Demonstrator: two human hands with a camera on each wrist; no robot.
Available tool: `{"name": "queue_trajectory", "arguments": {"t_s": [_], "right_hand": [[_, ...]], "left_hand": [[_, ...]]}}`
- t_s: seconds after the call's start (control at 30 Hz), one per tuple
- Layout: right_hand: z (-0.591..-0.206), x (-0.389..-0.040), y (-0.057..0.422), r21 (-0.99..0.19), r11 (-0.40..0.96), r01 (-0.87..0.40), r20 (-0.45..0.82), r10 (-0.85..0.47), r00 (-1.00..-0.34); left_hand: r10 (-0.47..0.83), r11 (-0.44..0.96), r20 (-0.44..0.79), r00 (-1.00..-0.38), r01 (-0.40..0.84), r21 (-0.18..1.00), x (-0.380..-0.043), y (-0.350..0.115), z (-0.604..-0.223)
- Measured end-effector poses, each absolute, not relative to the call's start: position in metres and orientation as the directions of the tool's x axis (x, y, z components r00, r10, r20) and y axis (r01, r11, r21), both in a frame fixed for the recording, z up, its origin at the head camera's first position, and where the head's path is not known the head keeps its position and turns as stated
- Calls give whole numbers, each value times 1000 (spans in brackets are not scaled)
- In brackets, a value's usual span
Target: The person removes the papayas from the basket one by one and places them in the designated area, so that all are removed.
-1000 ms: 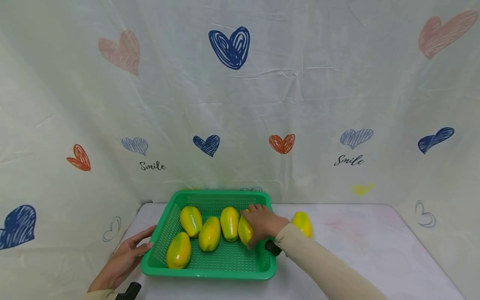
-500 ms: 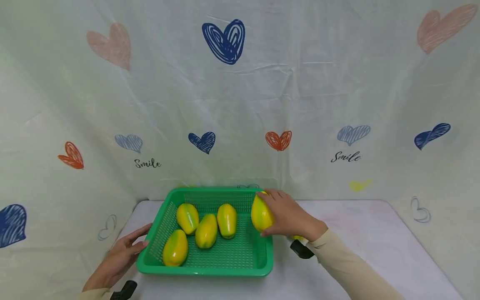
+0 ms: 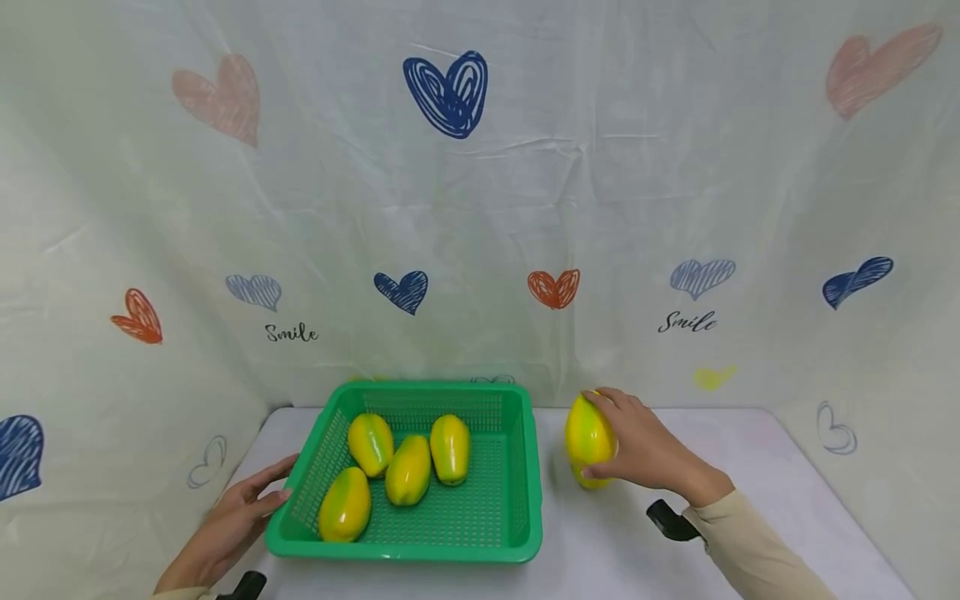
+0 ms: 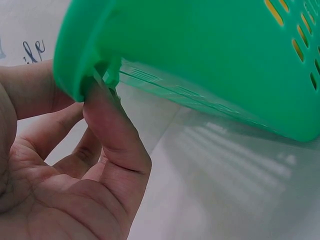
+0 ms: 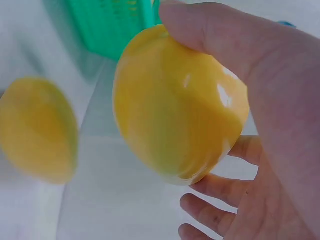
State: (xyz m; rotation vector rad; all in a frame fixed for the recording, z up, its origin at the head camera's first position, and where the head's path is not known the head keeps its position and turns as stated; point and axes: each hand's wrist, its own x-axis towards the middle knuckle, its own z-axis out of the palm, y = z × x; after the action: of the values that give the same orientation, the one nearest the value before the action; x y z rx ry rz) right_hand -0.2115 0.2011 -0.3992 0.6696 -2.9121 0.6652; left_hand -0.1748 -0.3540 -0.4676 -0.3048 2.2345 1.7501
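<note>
My right hand [image 3: 648, 446] grips a glossy yellow papaya [image 3: 587, 433] with green streaks, thumb on one side and fingers on the other, over the table right of the green basket [image 3: 517, 557]. In the right wrist view a second papaya [image 5: 37, 130] lies beside the held one; in the head view it is mostly hidden behind it. Inside the basket are several more papayas, among them one at the front left [image 3: 345, 504] and one near the middle [image 3: 450, 450]. My left hand [image 3: 236, 517] pinches the basket's left rim [image 4: 82, 45].
The basket stands on a pale table [image 3: 720, 500] against a white curtain [image 3: 480, 208] printed with hearts and the word Smile. A black wrist mount [image 3: 672, 521] sits at my right wrist, and another black mount [image 3: 246, 586] at my left.
My right hand has lifted a papaya out of the basket's right side and carried it over the rim to the right. The left hand has stayed at the basket's rim.
</note>
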Motion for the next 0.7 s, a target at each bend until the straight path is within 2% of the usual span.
{"name": "queue_trajectory", "arguments": {"t_s": [0.7], "right_hand": [[-434, -204, 268, -368, 860, -353, 186, -304, -935]], "left_hand": [[1, 252, -357, -934, -346, 904, -177, -354, -469]]}}
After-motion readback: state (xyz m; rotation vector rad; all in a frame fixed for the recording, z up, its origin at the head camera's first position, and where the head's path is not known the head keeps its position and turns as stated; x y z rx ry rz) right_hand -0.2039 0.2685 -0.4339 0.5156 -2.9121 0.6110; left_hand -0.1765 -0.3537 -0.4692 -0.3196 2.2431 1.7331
